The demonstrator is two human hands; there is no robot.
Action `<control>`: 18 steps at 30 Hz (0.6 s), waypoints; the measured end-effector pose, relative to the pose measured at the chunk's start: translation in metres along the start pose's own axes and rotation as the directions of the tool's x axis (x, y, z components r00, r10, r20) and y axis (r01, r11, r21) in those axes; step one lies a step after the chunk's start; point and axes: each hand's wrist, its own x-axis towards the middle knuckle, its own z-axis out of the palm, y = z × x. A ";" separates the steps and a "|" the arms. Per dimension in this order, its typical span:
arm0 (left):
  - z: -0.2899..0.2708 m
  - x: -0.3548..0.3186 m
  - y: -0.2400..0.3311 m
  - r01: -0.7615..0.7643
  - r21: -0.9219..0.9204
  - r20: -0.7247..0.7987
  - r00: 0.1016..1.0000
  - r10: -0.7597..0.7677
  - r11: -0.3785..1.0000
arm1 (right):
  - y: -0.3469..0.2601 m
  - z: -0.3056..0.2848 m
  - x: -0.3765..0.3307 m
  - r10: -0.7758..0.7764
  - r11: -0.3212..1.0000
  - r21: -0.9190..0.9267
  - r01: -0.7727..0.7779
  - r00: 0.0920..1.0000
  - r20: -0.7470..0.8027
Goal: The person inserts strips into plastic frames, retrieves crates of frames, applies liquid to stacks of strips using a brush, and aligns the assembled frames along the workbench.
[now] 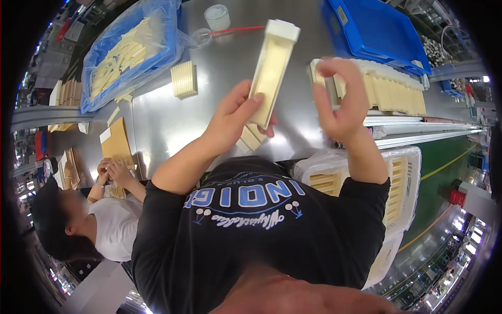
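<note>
My left hand (232,115) is closed around a long, narrow cream-coloured plastic trough (273,65) with a white block-like cap at its far end. The thumb presses on its near part, and the trough tilts up away from me. To the right, my right hand (345,102) is raised with thumb and forefinger apart and nothing visible between them; it looks slightly blurred. Just beyond it is a row of similar cream pieces with white ends (392,89). Below my left hand, a few cream strips (251,138) lie on the metal table (219,63), partly hidden.
A blue bin (175,63) lined with plastic holds many cream strips at the left. Beside it stand a small stack of strips (184,80) and a white cup (217,18). A blue tray (376,31) lies far right. A co-worker (112,220) sits at left.
</note>
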 end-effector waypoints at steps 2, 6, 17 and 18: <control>-0.002 0.004 -0.005 -0.058 0.016 -0.026 0.998 0.058 0.998 | -0.006 0.003 -0.012 -0.100 0.994 0.040 0.098 0.993 0.064; 0.002 0.009 -0.009 -0.153 0.037 -0.119 0.980 0.156 0.988 | -0.018 0.022 -0.017 -0.302 0.951 0.109 0.290 0.945 0.123; -0.026 0.034 -0.061 -0.141 0.131 -0.261 0.950 0.171 0.981 | -0.002 0.063 -0.048 0.204 0.965 0.142 -0.221 0.971 0.123; -0.025 0.035 -0.072 -0.111 0.145 -0.282 0.948 0.149 0.983 | 0.002 0.070 -0.049 0.383 0.899 0.113 -0.424 0.884 0.269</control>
